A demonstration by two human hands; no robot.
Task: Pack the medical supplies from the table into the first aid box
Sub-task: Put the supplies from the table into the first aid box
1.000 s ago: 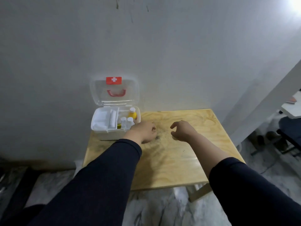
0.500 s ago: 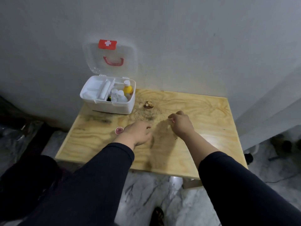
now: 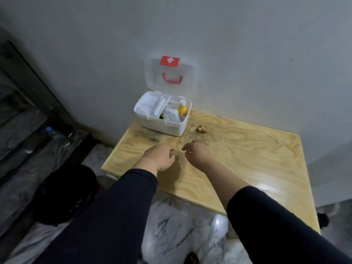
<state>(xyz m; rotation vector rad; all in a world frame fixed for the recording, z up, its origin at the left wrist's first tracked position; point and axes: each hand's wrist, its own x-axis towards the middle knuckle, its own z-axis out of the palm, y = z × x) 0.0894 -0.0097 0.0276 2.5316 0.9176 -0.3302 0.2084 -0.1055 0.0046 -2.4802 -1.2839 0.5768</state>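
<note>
two hands hover over the pale wooden table [image 3: 247, 159], in front of the white plastic first aid box [image 3: 162, 121].

the box stands open at the table's back corner, yellow bottle [image 3: 182, 109] inside. left hand [image 3: 160, 157] is loosely curled; i cannot tell if it holds anything. right hand [image 3: 197, 154] pinches a small red-and-white item [image 3: 188, 152].

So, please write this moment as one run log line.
box: open, holds bottles | left hand: over table, contents unclear | right hand: pinches small red-white item

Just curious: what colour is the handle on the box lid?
Red, on the clear lid's handle, seen in the head view.
</note>
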